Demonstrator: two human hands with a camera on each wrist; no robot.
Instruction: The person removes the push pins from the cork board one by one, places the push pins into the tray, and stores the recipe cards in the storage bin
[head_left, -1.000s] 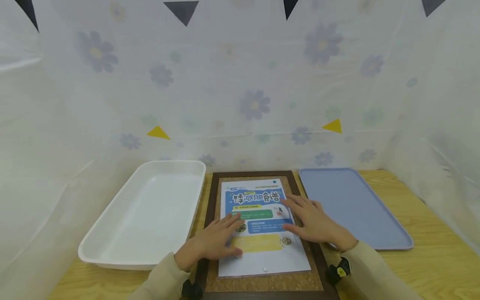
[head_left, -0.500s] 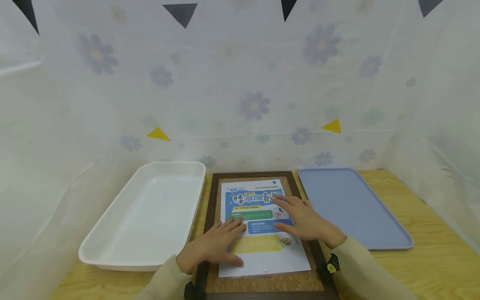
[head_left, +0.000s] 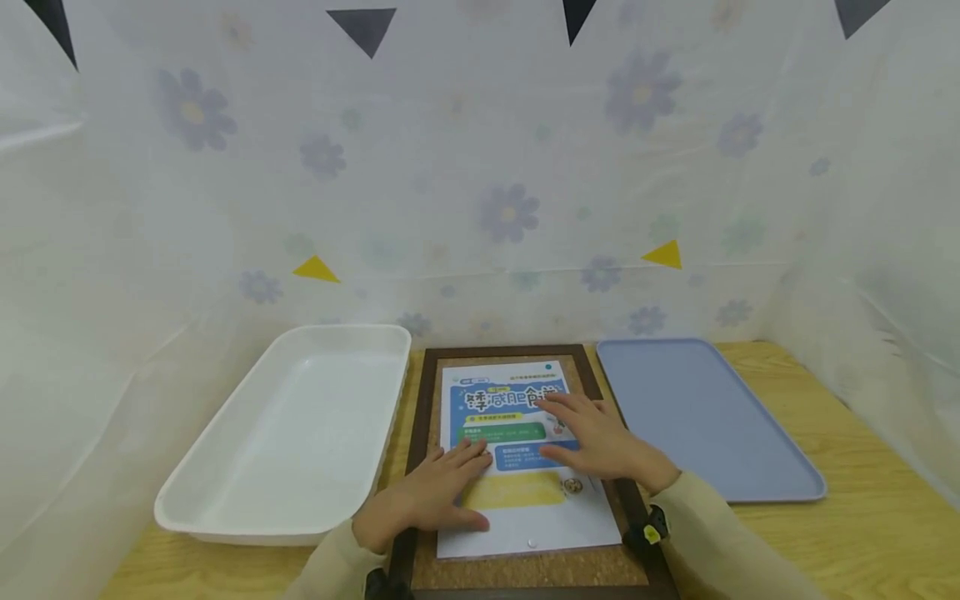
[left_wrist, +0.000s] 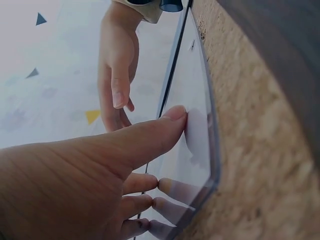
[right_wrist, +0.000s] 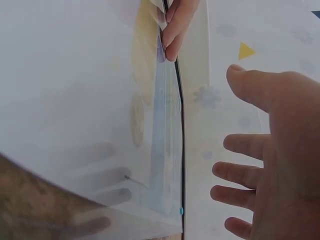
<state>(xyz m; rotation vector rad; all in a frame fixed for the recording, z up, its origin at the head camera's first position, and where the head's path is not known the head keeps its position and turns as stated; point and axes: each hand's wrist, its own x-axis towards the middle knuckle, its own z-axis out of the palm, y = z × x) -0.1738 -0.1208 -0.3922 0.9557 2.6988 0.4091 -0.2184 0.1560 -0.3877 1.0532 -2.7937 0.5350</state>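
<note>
A printed sheet (head_left: 540, 525) with blue, green and yellow blocks and Chinese lettering lies on a dark-framed cork board (head_left: 525, 572). Its glossy surface reflects fingers in both wrist views. My left hand (head_left: 431, 493) rests on the sheet's left side with fingers spread, and its fingertips meet their reflections in the left wrist view. Over the sheet's right side is my right hand (head_left: 603, 442), its fingers extended and apart from the surface in the right wrist view (right_wrist: 295, 145). A small round pin (head_left: 532, 543) sits near the sheet's bottom edge. Neither hand grips anything.
Left of the board stands a deep white tray (head_left: 176, 508). A flat blue-purple tray (head_left: 705, 417) lies to its right. All rest on a wood-grain table (head_left: 855, 533), with a flower-patterned curtain (head_left: 450, 167) behind and pale sheeting at both sides.
My right hand has moved left, further over the sheet. My left hand has shifted slightly down and right. The sheet and trays have kept their places.
</note>
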